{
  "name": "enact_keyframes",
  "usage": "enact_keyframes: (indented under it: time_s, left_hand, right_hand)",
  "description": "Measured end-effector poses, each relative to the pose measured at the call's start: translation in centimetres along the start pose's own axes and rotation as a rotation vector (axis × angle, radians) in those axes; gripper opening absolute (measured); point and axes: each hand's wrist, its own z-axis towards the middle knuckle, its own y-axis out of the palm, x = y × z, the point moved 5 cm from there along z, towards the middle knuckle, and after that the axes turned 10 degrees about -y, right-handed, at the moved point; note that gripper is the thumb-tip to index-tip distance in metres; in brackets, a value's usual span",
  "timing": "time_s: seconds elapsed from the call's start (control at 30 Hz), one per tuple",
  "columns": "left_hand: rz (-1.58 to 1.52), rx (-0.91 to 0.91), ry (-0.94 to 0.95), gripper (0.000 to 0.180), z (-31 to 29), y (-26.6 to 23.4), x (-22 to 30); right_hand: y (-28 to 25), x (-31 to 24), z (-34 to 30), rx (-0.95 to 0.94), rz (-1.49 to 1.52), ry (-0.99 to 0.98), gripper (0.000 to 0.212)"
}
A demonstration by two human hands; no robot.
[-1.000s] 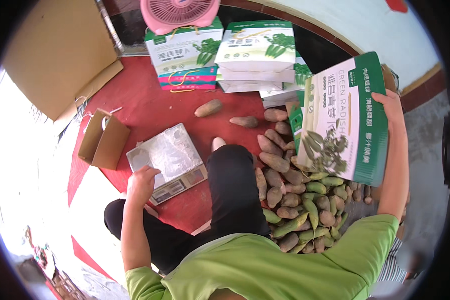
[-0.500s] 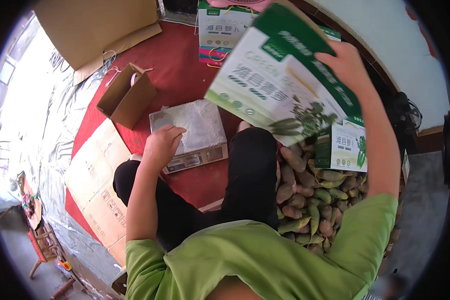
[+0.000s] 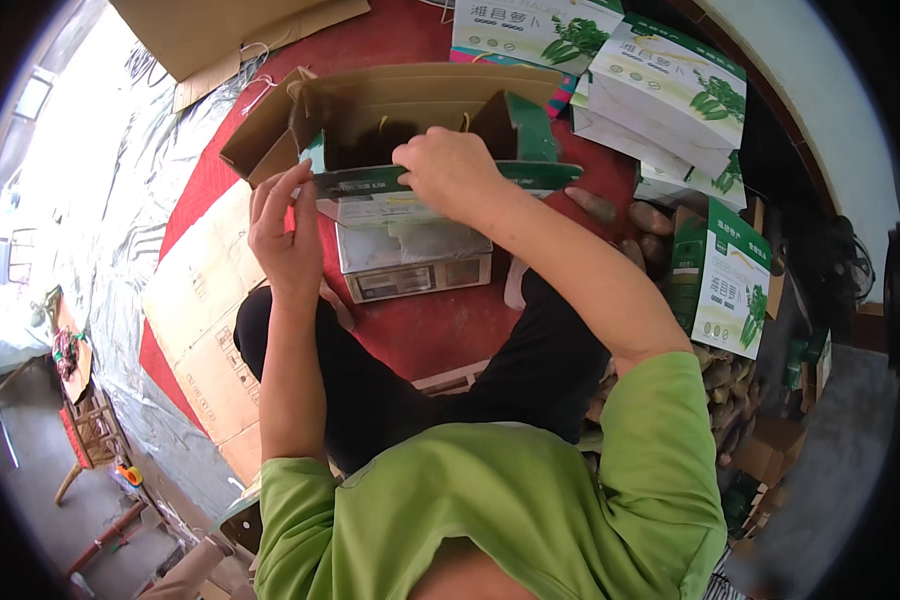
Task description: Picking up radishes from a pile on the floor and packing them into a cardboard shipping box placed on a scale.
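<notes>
An opened green-and-white cardboard carton [image 3: 370, 195] stands on the weighing scale [image 3: 420, 270], its brown inside facing up. Two yellow cord loops show within it. My left hand [image 3: 288, 230] pinches the carton's near left corner between thumb and fingers. At the middle of the near top edge, my right hand [image 3: 450, 172] is closed on the green flap, its fingertips partly hidden behind the hand. The carton covers most of the scale's plate, leaving the front panel with its display in sight.
Radishes and other roots [image 3: 725, 385] are heaped on my right, beside a printed carton [image 3: 735, 285]. More printed cartons [image 3: 670, 75] lie at the far right. A flattened cardboard sheet [image 3: 205, 320] is on the left, and a small brown box [image 3: 270, 145] adjoins the opened carton.
The carton in my right hand has come from the upper right onto the scale and is now opened. My left hand has moved from the scale to its corner. The view has shifted.
</notes>
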Motion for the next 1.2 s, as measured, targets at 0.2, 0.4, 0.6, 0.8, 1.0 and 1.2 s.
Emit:
enact_keyframes:
  time_s: [0.2, 0.4, 0.6, 0.8, 1.0, 1.2]
  left_hand:
    - [0.186, -0.108, 0.096, 0.021, -0.3, 0.3, 0.6]
    - [0.447, -0.221, 0.226, 0.038, -0.9, 2.2, 2.1]
    - [0.64, -0.304, 0.278, 0.02, -1.4, 3.3, 1.3]
    - [0.596, -0.408, 0.188, 0.013, -2.1, 1.5, 0.8]
    - [0.626, -0.416, 0.224, 0.017, -2.4, 0.8, 0.0]
    - [0.629, -0.418, 0.295, 0.029, -3.1, 1.9, 1.0]
  right_hand:
    - [-0.8, 1.1, -1.4, 0.001, 0.081, 0.024, 0.013]
    - [-2.6, 5.0, -6.1, -0.12, 0.078, 0.173, 0.016]
    - [-1.9, 4.8, -7.5, -0.266, 0.031, 0.22, 0.017]
    - [-1.8, 3.3, -7.2, -0.239, 0.048, 0.106, 0.013]
    - [-4.8, 4.8, -10.4, 0.134, 0.3, 0.095, 0.02]
    - [-7.2, 8.1, -22.8, 0.421, 0.482, 0.358, 0.026]
